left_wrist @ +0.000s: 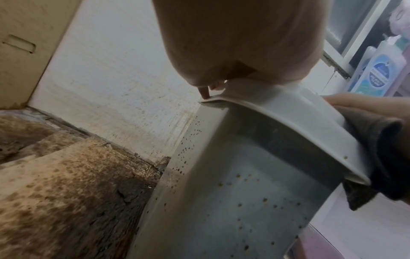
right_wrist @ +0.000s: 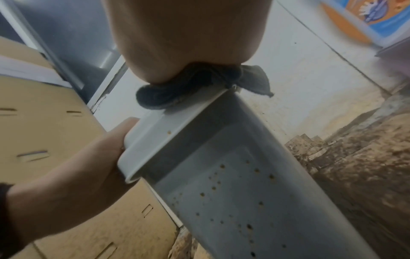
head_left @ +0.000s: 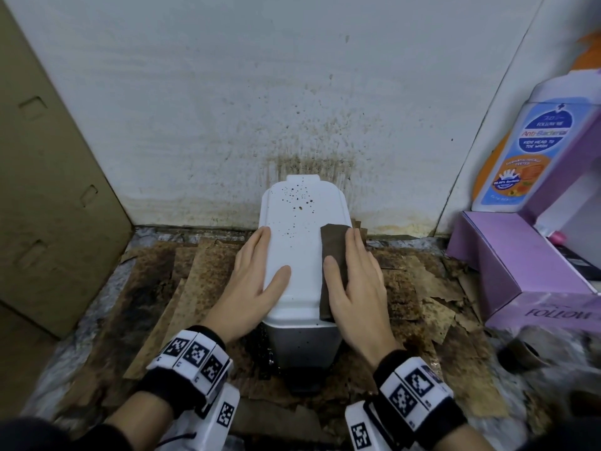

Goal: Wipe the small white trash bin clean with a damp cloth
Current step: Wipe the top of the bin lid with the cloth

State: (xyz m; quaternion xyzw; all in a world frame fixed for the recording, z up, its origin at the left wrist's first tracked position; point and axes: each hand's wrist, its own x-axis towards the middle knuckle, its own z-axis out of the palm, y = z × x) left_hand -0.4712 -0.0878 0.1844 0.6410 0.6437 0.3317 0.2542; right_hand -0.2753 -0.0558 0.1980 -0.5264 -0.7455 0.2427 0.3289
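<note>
Left of the bin, a cardboard box. The bin stands against the stained wall. Left hand flat on the lid's left edge, fingers straight, steadying. Right hand presses the brown cloth onto the lid's right side, fingers apparently flat. A hard push could tip the narrow bin. Only the wrist views show the spotted bin sides; only the head view shows the lid's specks.

My white trash bin is speckled with brown spots on lid and sides. The cloth under my right hand is dark brown. The cardboard beneath is tan, mottled dark brown.
</note>
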